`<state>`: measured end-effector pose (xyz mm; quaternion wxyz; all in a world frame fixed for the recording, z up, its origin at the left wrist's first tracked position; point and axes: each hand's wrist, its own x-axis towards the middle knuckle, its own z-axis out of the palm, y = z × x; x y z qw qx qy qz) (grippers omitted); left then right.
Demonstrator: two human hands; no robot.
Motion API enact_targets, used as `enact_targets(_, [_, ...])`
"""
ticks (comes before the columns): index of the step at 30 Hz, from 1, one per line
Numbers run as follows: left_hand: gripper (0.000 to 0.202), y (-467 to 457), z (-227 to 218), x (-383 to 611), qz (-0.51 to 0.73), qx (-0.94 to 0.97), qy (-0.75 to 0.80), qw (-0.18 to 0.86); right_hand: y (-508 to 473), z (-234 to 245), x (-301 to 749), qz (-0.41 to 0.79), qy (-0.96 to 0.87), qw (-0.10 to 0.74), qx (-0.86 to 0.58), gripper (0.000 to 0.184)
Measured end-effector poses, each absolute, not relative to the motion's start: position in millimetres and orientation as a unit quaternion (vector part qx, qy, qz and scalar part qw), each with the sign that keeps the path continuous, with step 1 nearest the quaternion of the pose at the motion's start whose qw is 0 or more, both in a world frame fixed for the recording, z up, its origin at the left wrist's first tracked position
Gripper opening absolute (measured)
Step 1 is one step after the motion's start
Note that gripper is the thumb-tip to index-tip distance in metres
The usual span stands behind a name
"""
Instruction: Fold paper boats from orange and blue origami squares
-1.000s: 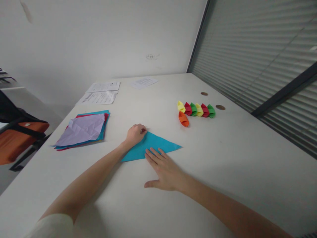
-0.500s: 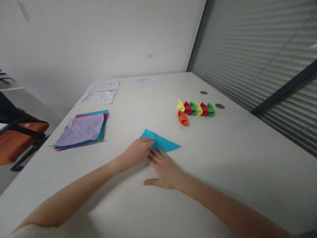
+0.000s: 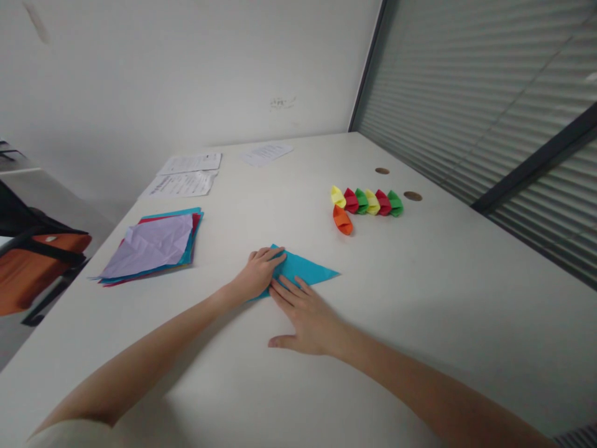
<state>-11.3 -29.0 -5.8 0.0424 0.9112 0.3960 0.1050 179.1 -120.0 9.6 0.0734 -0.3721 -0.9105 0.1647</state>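
Blue folded paper [image 3: 308, 269] lies flat mid-tabletop [image 3: 420, 280], both hands on it. Left hand [image 3: 259, 274]: grip loosely curled, fingertips pressing the paper's left end, likely flattening a fold; it closes on nothing. Right hand [image 3: 305, 317]: grip wide and flat, fingers pinning the near edge so the sheet can't slide. Coloured sheet stack [image 3: 149, 249] is near the left hand. Row of small folded pieces [image 3: 366, 202] lies bare on the tabletop beyond, an orange piece [image 3: 342, 219] just beside it. No box or tray holds anything.

A blue paper [image 3: 305, 269], folded into a flat triangle, lies on the white table [image 3: 420, 298], one corner pointing right.
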Motion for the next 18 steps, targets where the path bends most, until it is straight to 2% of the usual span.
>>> enact_targets(12, [0.046, -30.3, -8.3, -16.1, 0.096, 0.912, 0.399, 0.029, -115.4, 8.7, 202.7, 0.153, -0.903, 0.077, -0.395, 0.095])
enact_targets(18, [0.046, -28.4, -12.1, -16.9, 0.098, 0.911, 0.400, 0.031, -111.8, 3.4, 284.1, 0.063, -0.865, 0.066, -0.493, 0.076])
